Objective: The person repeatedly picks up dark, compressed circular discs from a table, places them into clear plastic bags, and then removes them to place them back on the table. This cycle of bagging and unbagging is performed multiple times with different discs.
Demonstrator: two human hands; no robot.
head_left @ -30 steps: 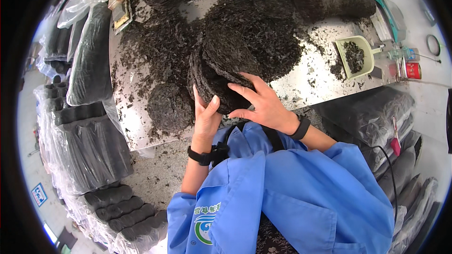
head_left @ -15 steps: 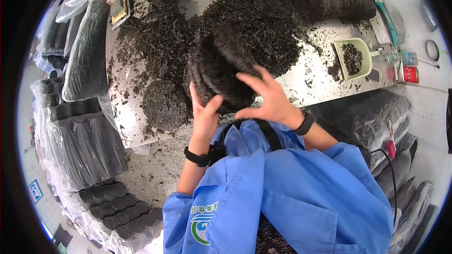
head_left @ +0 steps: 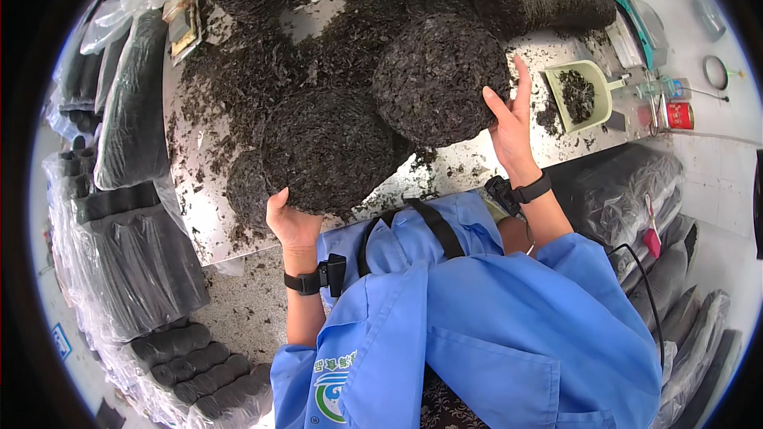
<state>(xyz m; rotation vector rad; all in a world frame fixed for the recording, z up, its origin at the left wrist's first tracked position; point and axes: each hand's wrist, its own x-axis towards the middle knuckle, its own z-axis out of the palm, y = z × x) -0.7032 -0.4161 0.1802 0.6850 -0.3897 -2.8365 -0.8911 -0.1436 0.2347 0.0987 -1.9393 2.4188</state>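
Observation:
Two round, dark cakes of what looks like dried seaweed are held apart, flat faces up. My left hand [head_left: 292, 221] grips the near edge of the left seaweed stack [head_left: 327, 151], thumb on top and fingers hidden beneath. The right seaweed cake [head_left: 441, 79] is tilted, with my right hand [head_left: 513, 129] on its right edge. There the thumb presses the face and a finger stretches up along the side. Partly covered by the left stack, a smaller round seaweed piece [head_left: 246, 191] lies on the white table [head_left: 191, 226].
Loose seaweed flakes [head_left: 218, 95] litter the tabletop. Rolled seaweed stacks [head_left: 548, 4] lie along the far side. A pale dustpan [head_left: 580, 95] holding flakes sits at right, near a red can [head_left: 680, 116]. Plastic-wrapped dark bundles [head_left: 147, 258] flank the table.
My hands have moved apart. The seaweed bundle held between them is now in two parts: one stack in the left hand, one cake raised to the right in the other.

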